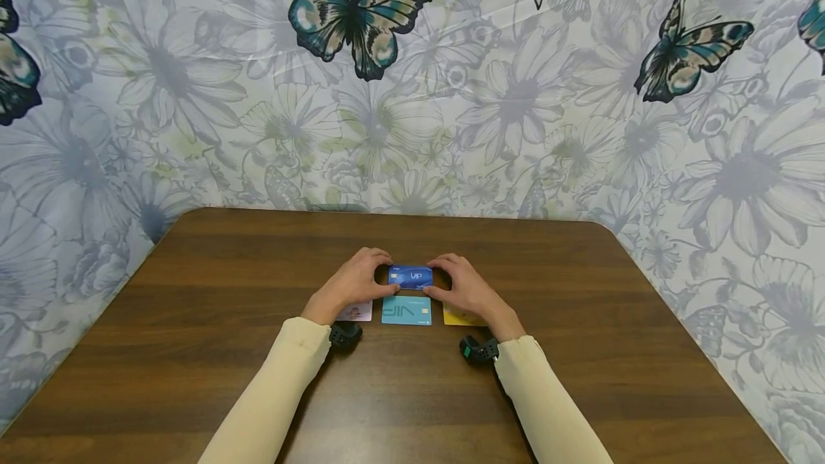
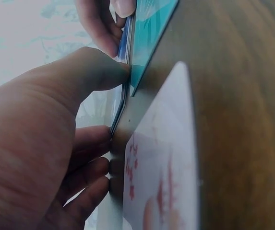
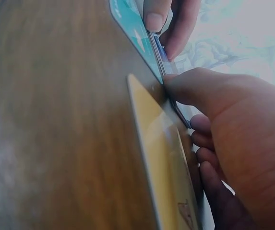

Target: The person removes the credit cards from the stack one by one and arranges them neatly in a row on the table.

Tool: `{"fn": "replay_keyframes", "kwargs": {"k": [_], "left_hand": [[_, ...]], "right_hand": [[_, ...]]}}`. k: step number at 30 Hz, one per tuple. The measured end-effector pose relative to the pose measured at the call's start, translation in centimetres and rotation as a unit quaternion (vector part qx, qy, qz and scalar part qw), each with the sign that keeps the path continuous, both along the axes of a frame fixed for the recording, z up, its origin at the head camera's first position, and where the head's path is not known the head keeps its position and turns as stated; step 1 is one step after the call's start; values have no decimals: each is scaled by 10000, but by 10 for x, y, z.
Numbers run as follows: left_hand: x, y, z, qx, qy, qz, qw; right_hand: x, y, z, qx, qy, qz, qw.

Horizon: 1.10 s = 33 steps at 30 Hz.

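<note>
A dark blue card (image 1: 410, 277) marked "VIP" lies toward the middle of the wooden table, its edge looking layered like more than one card in the wrist views. My left hand (image 1: 353, 283) grips its left end, thumb at the near corner and fingers at the far one. At the right end, my right hand (image 1: 468, 288) holds it the same way. Just nearer to me lies a teal card (image 1: 406, 311). A pale card with pink print (image 2: 161, 177) sits below the left hand, and a yellow card (image 3: 159, 153) below the right; both are partly hidden in the head view.
The brown wooden table (image 1: 193, 349) has rounded far corners. Behind it hangs a cloth (image 1: 515, 127) printed with flowers and butterflies. Dark bands (image 1: 478, 349) are worn on both wrists, next to cream sleeves (image 1: 554, 399).
</note>
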<state>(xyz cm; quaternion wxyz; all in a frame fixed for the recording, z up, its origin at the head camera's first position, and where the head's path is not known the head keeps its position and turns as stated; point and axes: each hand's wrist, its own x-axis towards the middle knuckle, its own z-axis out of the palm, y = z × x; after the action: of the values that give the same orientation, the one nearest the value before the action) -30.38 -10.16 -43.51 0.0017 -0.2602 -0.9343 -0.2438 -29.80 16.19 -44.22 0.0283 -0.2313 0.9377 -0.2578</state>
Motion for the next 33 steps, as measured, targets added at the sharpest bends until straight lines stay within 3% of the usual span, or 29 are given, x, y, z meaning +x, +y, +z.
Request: {"fn": "replay_keyframes", "kwargs": {"k": [12,24,33], "left_hand": [[0,-1,0,62,62,-53,9999],[0,-4,1,267,-31,-123,9996],[-3,-3,-1,211,-162,-122,9996]], "right_hand": [[0,0,-1,-15,97,-24,9999],[0,-1,-3,-222,235,11,9995],[1,1,-2,-430,120,-49,9990]]}}
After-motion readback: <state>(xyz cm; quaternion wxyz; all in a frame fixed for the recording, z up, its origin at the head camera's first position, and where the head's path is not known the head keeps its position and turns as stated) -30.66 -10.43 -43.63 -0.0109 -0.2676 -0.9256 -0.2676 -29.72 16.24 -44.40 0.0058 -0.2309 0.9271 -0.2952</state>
